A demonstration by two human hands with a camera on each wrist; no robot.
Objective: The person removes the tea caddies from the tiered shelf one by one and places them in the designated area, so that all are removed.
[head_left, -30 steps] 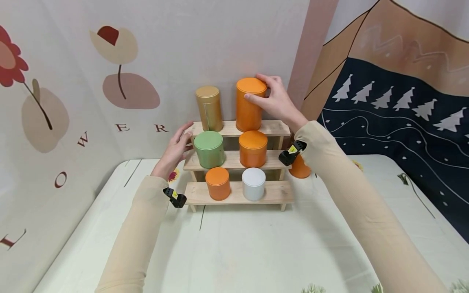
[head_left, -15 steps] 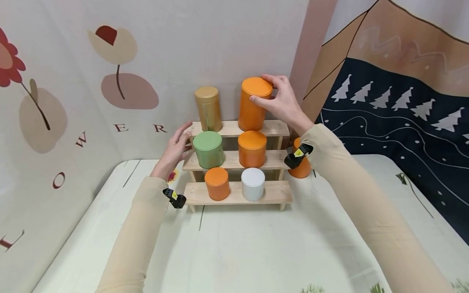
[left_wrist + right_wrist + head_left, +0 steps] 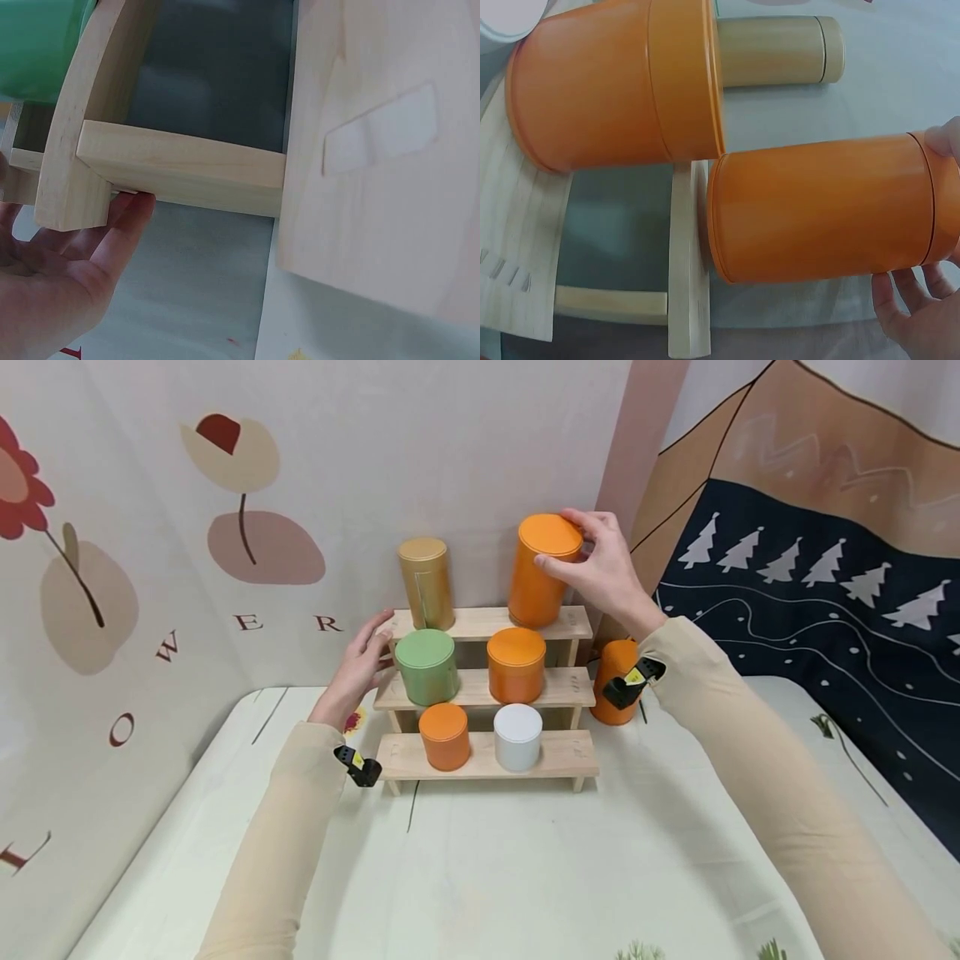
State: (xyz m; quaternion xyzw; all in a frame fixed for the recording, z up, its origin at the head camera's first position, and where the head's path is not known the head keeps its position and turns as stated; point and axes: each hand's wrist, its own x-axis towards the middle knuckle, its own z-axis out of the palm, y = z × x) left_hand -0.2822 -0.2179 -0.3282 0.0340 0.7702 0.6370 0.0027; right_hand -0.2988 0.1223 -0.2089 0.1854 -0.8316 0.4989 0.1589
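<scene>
Rightward has moved the tall orange cylindrical can (image 3: 536, 585), below the right hand (image 3: 609, 567) holding its top; its placing seems unfinished. The left hand (image 3: 356, 668), fingers relaxed, touches the pale wooden stepped stand (image 3: 472, 688) at its right.

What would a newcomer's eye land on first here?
Probably the tall orange canister toward the right end of the wooden top shelf, its top gripped by the right hand. Next, the green canister left on the middle shelf, near the left hand; then the dark tree-print backdrop at right.
</scene>
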